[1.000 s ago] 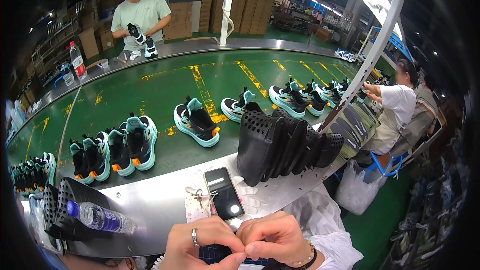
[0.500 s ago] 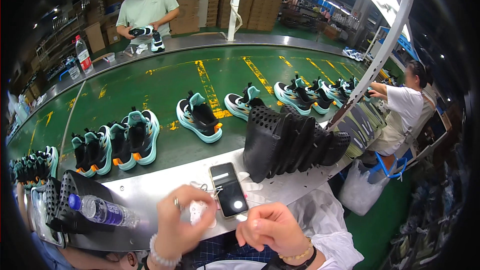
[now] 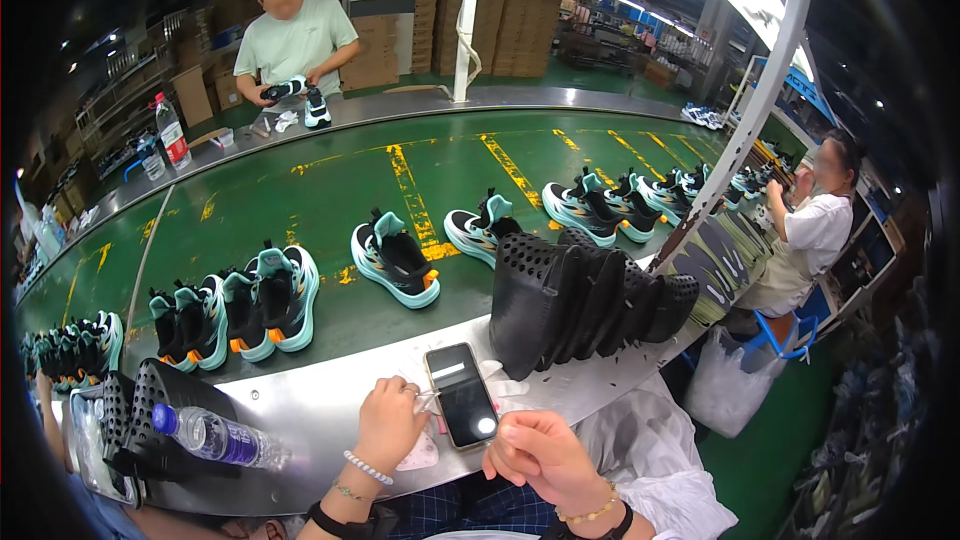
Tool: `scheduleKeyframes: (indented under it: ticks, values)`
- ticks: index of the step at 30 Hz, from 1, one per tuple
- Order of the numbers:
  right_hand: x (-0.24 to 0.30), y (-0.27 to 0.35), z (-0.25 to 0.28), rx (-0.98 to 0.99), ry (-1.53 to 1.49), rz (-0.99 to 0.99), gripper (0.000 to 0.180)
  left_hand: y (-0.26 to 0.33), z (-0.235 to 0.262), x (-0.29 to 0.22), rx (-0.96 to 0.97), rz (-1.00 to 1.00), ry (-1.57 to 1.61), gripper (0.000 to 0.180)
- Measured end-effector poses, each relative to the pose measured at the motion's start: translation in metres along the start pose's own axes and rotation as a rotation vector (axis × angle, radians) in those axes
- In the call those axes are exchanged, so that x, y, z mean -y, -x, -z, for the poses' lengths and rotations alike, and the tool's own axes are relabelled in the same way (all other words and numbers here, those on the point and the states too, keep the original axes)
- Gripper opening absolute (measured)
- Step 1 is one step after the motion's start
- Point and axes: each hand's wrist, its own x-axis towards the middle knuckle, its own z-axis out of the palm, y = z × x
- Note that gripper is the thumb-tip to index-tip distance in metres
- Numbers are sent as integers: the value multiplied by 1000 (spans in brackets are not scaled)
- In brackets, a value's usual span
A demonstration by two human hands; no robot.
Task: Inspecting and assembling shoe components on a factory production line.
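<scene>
Left hand (image 3: pixel 392 427) pinches small scissors (image 3: pixel 428 400) beside the phone (image 3: pixel 461 395) — blades want steadying. Right hand (image 3: pixel 545 457) loosely curled — empty.

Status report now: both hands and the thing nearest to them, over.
Left hand on steel ledge, pinching something small, unclear. Right hand loosely curled, holds nothing visible. Phone flat between them. Black perforated trays behind.
</scene>
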Motion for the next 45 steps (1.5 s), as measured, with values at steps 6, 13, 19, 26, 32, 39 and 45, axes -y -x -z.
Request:
scheduleKeyframes:
  ticks: [6,13,19,26,32,39,45]
  values:
    - [8,3,1,83,-55,101,24,9,44,-23,-144,154,550,23]
    - [6,8,-4,43,188,514,19,30,138,-106,-283,-294,668,25]
    - [14,9,5,95,387,938,23,19,149,-141,-336,-447,633,38]
    - [30,15,9,153,537,990,27,11,142,-155,-381,-455,598,38]
    - [40,17,14,216,553,1035,28,7,143,-160,-372,-516,552,37]
    - [52,21,18,250,582,1063,28,2,146,-170,-355,-557,518,34]
    - [58,24,24,237,605,1035,27,-3,146,-175,-334,-562,489,32]
